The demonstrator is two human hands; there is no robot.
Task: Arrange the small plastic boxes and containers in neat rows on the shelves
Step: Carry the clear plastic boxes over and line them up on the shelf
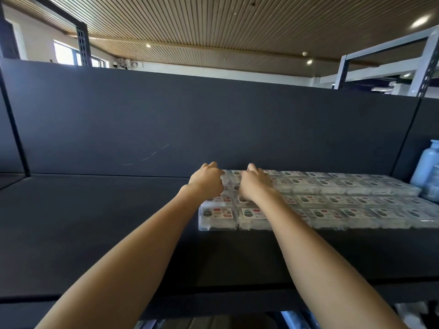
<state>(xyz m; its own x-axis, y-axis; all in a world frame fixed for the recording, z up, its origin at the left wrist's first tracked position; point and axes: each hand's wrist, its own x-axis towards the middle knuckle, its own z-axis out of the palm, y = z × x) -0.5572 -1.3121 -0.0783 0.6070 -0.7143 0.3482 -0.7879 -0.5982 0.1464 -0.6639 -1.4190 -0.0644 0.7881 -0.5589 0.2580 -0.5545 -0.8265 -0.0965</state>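
Left hand point(206, 180) and right hand point(255, 182), grip unclear, on flat boxes point(332, 200), rows running left-right

Bright ceiling spots point(420, 21), dim shelf, fisheye-bent edges.

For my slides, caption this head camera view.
Both hands reach over rows of plastic boxes on a dark shelf.

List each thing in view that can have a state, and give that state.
left hand: fingers curled, on the back-row boxes.
right hand: fingers curled, on the boxes beside it.
plastic boxes: lying flat in rows, labels up.
shelf: bare on its left part.
bottle: upright, at the right end.
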